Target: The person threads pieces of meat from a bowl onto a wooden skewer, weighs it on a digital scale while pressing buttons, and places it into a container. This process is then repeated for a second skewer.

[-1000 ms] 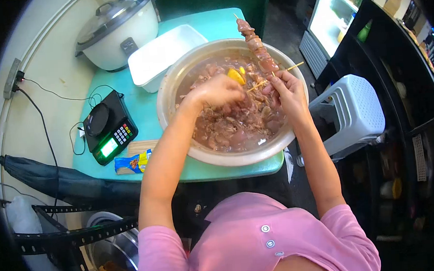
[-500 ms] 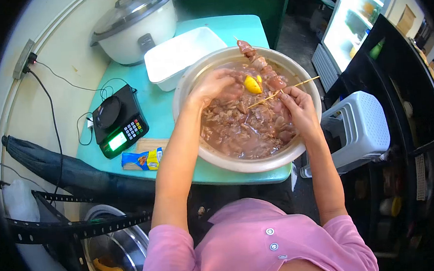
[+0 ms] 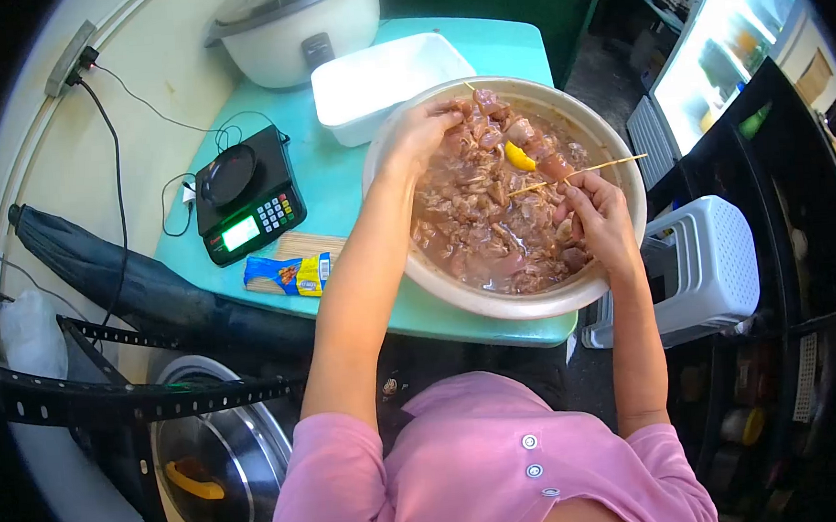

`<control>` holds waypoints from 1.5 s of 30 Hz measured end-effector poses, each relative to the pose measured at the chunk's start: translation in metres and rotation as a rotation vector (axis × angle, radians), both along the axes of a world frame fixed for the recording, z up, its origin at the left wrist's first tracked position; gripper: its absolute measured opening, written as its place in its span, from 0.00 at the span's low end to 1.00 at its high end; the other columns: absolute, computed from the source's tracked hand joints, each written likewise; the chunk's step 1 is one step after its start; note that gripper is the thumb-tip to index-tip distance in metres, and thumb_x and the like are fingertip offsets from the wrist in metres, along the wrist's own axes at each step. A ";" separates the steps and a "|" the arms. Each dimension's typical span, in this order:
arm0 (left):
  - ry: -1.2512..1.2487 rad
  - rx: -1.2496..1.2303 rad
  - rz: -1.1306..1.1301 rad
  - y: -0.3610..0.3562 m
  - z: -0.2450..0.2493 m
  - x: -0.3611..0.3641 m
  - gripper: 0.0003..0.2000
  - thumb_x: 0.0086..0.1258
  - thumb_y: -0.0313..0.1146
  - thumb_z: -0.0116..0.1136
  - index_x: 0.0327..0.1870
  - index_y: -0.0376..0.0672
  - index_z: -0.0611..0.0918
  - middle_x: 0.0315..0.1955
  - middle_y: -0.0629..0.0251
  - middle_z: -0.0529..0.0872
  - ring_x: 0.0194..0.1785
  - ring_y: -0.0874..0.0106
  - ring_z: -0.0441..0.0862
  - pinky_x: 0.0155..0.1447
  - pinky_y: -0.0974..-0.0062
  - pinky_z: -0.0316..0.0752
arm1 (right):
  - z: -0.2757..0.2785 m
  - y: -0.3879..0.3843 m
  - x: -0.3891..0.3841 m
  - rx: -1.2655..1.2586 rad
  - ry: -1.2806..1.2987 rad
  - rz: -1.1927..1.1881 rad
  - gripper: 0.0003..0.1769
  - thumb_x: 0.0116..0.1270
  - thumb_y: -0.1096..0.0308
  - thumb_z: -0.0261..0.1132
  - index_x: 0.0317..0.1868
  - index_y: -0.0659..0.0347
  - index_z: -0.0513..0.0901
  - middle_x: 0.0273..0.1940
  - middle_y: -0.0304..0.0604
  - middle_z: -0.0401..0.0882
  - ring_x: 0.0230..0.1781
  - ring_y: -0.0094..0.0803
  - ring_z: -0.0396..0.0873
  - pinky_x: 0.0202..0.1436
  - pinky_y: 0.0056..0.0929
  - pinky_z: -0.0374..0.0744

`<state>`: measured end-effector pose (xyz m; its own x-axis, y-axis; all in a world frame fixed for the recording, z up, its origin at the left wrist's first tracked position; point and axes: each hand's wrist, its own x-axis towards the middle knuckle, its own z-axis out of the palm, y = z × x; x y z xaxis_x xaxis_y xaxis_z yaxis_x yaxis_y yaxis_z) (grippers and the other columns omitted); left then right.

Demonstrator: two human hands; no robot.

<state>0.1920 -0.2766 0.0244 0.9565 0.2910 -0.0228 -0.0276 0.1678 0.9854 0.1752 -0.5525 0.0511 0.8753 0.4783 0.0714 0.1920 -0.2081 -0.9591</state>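
A large round basin (image 3: 512, 305) holds raw meat pieces (image 3: 478, 224) in brownish liquid. My right hand (image 3: 599, 214) is closed on the lower end of a skewer threaded with meat (image 3: 548, 162), beside a bare stick (image 3: 613, 164) lying crosswise at the same fingers. At the basin's upper left, my left hand (image 3: 422, 136) has its fingertips closed around a meat piece near the skewer's far end. A yellow piece (image 3: 519, 156) lies on the meat between my hands.
Behind the basin are a white tray (image 3: 383, 76) and a rice cooker (image 3: 299, 39). On the table's left are a digital scale (image 3: 246, 195), a blue-yellow packet (image 3: 290, 275) and thin sticks (image 3: 307, 247). A grey stool (image 3: 696, 268) stands at the right.
My left hand has moved off the yellow piece to meat at the skewer's far end. The skewer sits lower over the basin, and the whole view has shifted a little.
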 end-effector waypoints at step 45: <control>-0.087 -0.443 0.053 0.013 -0.006 0.007 0.08 0.70 0.24 0.48 0.47 0.33 0.76 0.41 0.55 0.82 0.44 0.65 0.83 0.45 0.72 0.81 | 0.003 0.003 -0.004 -0.215 -0.122 0.015 0.08 0.67 0.70 0.58 0.34 0.67 0.79 0.20 0.40 0.78 0.21 0.21 0.73 0.25 0.23 0.69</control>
<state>0.1995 -0.2631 0.0179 0.9443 0.3200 -0.0767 -0.1267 0.5688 0.8127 0.1710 -0.5499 0.0542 0.8591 0.5068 0.0712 0.3081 -0.4010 -0.8627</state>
